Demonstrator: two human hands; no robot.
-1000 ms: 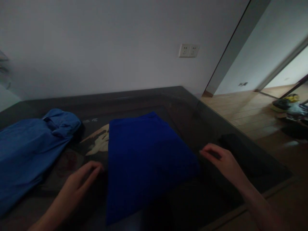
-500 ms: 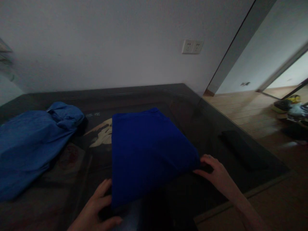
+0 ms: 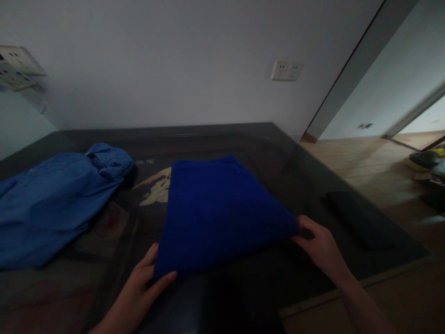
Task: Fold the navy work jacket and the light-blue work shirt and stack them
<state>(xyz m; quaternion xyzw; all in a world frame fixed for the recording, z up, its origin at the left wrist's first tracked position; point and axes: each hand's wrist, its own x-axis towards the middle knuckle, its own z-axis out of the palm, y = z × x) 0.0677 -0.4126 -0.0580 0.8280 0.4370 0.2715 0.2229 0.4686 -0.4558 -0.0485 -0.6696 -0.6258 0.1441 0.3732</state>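
A folded piece of dark blue cloth (image 3: 219, 213), perhaps a garment, lies on the dark table with its near edge lifted a little. Its near left corner is between the thumb and fingers of my left hand (image 3: 144, 280). At the near right corner, my right hand (image 3: 318, 241) pinches the cloth, fingertips partly hidden by it. To the left rests a crumpled lighter blue garment (image 3: 59, 199), apart from both hands.
The dark table (image 3: 285, 171) stands against a pale wall. A flat black object (image 3: 358, 220) lies on its right side. Wall sockets (image 3: 287, 70) sit above the table, and more sockets (image 3: 21, 60) are at the left. Assorted items (image 3: 427, 162) lie on the wooden floor.
My left hand has closed on the near left corner and raised it slightly. The right hand still holds its corner, pulled a bit outward. The view has shifted slightly left.
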